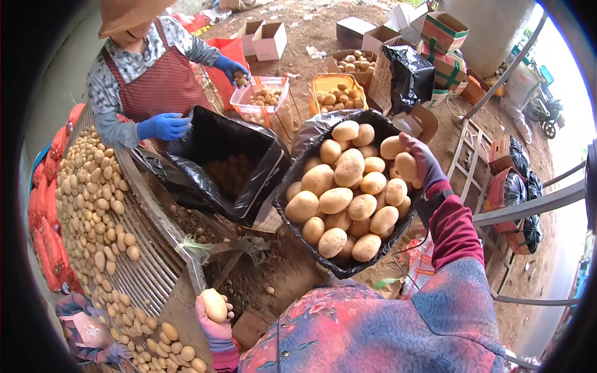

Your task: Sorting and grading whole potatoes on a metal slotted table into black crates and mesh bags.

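Observation:
My left hand (219, 330), in a pink and purple glove with bare fingertips, holds a pale potato (214, 306) at the sorting table's near end. Over the right side of a box lined with black plastic (343, 270), my right hand (423, 163) grips a potato (406, 167). A second potato (391, 147) lies against its fingertips; whether it is held too is unclear. Large potatoes (349, 168) are heaped to the box's rim. Left of it stands another black-lined box (266, 161), with smaller potatoes deep inside in shadow.
Many potatoes (93, 186) cover a slatted metal sorting table (156, 261) at left. Across from me a co-worker in blue gloves (164, 126) handles small potatoes above a clear plastic tub (259, 106). An orange-lined crate (322, 81) and stacked cartons (443, 60) stand beyond. Another person (88, 326) works lower left.

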The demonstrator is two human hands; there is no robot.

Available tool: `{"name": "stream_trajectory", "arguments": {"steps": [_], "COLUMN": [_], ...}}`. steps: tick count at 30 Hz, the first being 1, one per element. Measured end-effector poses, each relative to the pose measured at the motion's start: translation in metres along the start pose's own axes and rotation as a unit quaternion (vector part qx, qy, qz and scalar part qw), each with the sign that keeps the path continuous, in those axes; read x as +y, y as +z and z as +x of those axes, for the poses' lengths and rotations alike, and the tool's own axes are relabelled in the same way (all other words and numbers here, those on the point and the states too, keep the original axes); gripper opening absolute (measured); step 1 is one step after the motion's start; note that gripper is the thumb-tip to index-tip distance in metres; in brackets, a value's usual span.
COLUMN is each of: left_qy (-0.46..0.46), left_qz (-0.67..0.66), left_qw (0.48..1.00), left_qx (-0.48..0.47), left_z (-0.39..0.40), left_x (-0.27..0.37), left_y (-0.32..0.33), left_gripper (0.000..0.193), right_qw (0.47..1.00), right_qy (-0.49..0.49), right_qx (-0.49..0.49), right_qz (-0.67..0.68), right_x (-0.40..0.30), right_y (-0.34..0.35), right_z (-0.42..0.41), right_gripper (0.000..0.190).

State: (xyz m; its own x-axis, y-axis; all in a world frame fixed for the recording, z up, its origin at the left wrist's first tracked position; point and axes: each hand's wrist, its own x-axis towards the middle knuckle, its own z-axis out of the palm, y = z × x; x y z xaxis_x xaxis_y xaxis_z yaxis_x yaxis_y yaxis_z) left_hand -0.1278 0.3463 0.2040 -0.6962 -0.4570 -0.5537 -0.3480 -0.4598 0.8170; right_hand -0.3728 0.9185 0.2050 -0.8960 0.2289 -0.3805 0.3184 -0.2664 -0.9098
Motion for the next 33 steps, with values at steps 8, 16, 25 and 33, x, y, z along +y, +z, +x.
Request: {"name": "stream_trajectory", "arguments": {"steps": [8,16,25,33], "left_qy": [-0.042,-0.057,-0.057,-0.075], "left_qz": [0.029,0.047,0.077,0.087], "left_qw": [0.999,0.996,0.992,0.988], "left_qx": [0.001,-0.056,-0.085,-0.102], "left_z": [0.009,0.013,0.013,0.012], "left_x": [-0.017,-0.012,-0.018,-0.029], "left_y": [0.032,0.066,0.067,0.065], "left_gripper": [0.047,0.047,0.052,0.052], "right_qw": [0.991,0.972,0.780,0.734], "right_qy": [-0.036,0.063,-0.068,-0.158], "right_qx": [-0.028,-0.092,0.136,0.163], "right_qz": [-0.130,-0.208,-0.607,-0.640], "right_x": [-0.003,0.021,0.048,0.064], "right_y": [-0.084,-0.103,-0.075,-0.073], "right_z": [0.006,-0.034,-0.059,-0.064], "right_gripper": [0.046,0.041,0.044,0.034]}}
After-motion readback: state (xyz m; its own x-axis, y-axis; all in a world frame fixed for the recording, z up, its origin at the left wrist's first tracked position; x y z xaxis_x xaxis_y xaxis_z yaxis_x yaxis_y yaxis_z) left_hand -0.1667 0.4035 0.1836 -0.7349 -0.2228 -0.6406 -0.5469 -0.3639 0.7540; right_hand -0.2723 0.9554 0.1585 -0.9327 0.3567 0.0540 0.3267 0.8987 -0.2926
